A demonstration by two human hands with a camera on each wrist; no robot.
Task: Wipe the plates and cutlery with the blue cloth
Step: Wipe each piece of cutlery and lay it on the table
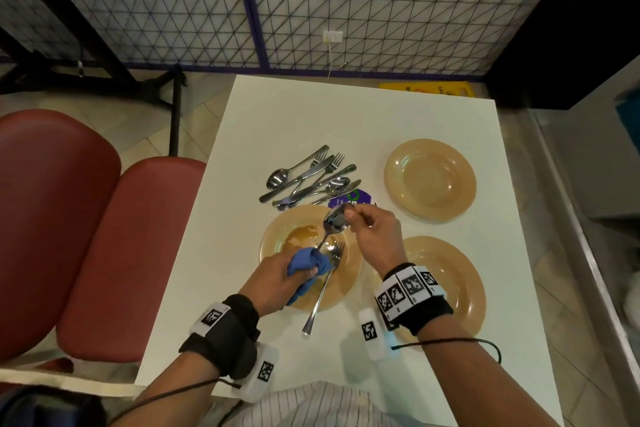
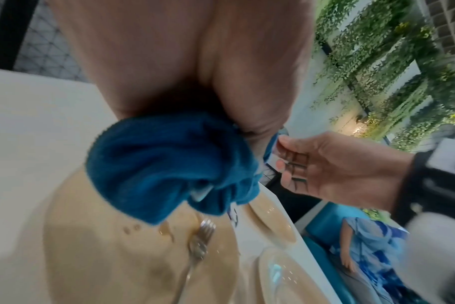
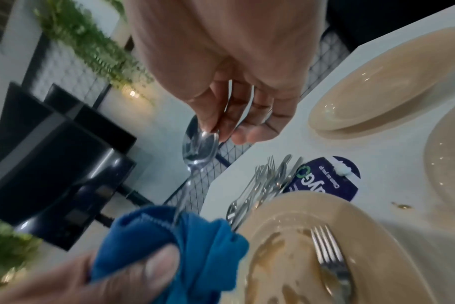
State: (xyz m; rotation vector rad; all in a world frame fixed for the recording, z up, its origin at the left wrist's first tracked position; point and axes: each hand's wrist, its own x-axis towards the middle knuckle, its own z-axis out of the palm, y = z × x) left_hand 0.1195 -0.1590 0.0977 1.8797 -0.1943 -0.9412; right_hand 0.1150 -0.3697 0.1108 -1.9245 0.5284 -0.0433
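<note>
My left hand (image 1: pixel 291 270) grips the bunched blue cloth (image 1: pixel 308 263), wrapped round the handle of a steel spoon (image 1: pixel 334 220). My right hand (image 1: pixel 367 229) pinches that spoon by its bowl (image 3: pixel 200 150), holding it above a tan plate (image 1: pixel 277 239) smeared with brown sauce. A fork (image 1: pixel 323 288) lies across this plate, handle over the near rim. In the left wrist view the cloth (image 2: pixel 169 164) hangs over the plate (image 2: pixel 104 236) and fork (image 2: pixel 199 240). Two more tan plates stand at the right, one far (image 1: pixel 429 178) and one near (image 1: pixel 460 284).
A pile of spoons, forks and knives (image 1: pixel 308 177) lies behind the dirty plate, beside a purple sticker (image 1: pixel 356 198). The white table (image 1: pixel 298 114) has red chairs (image 1: pixel 86 218) at its left and a metal ledge at its right. A small sauce spot (image 3: pixel 403 206) marks the tabletop.
</note>
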